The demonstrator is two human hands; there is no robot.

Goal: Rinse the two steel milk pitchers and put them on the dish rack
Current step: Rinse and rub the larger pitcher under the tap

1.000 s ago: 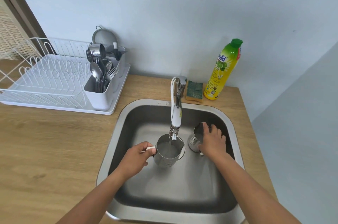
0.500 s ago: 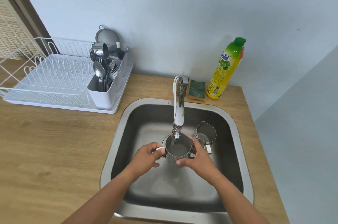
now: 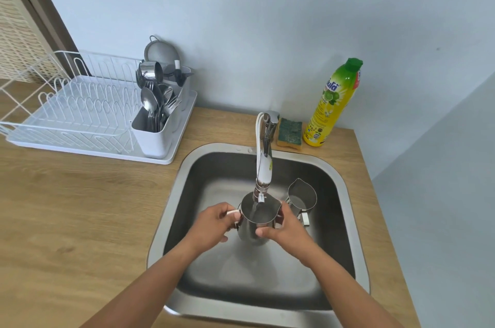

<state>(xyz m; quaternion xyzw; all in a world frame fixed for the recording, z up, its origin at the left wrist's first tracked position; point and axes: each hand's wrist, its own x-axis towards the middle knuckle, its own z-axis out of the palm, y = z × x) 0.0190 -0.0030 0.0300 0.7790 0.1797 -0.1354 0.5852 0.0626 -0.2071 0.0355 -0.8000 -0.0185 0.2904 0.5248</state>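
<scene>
The left hand [image 3: 214, 223] curls round the handle of the nearer pitcher [image 3: 257, 220], hiding most of it. The right hand [image 3: 286, 231] grips the body, thumb on the near wall, fingers out of sight behind. The pitcher is upright in the sink [image 3: 171, 207] under the faucet [image 3: 263, 164], where a faint stream seems to fall. The second pitcher [image 3: 302, 196] stands just beside, its handle partly covered. The dish rack [image 3: 80, 110] is cut off at the left edge.

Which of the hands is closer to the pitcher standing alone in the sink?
The right. The right hand grips the side of the pitcher under the tap, just left of the standing pitcher; the left hand holds that pitcher's handle, farther left.
</scene>
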